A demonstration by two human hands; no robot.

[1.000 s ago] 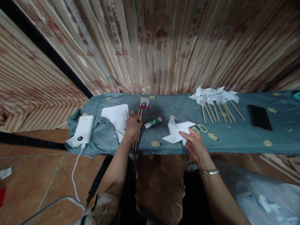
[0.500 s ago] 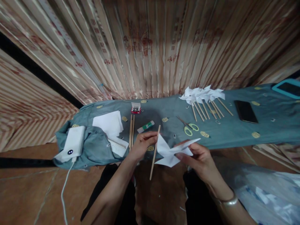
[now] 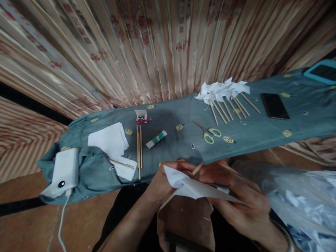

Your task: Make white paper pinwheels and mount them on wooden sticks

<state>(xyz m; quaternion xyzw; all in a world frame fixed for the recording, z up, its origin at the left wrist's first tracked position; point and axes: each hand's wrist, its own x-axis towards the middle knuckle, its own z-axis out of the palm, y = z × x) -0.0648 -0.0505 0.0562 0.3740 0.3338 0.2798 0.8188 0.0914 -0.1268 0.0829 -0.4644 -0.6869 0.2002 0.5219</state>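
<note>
Close to my body, a white folded-paper pinwheel (image 3: 194,187) is held edge-on between both hands. A thin wooden stick (image 3: 167,202) runs slanting behind the paper, and its upper end pokes out above. My left hand (image 3: 164,182) is closed around the stick at the left of the pinwheel, its fingertips partly covered by the paper. My right hand (image 3: 233,189) grips the pinwheel from the right, fingers against the stick's upper end. Where stick and paper meet is hidden from me.
On the green cloth (image 3: 178,150) lie several finished pinwheels (image 3: 223,91), scissors (image 3: 208,134), a glue stick (image 3: 156,139), a small red box of metal pieces (image 3: 141,117), spare sticks (image 3: 139,150), paper sheets (image 3: 109,138), a power bank (image 3: 64,169) and a phone (image 3: 274,105). A plastic bag (image 3: 296,199) sits at right.
My hands have come together, bringing the stick behind the pinwheel, where before they were side by side. The pinwheel has tilted edge-on, and the view has shifted slightly.
</note>
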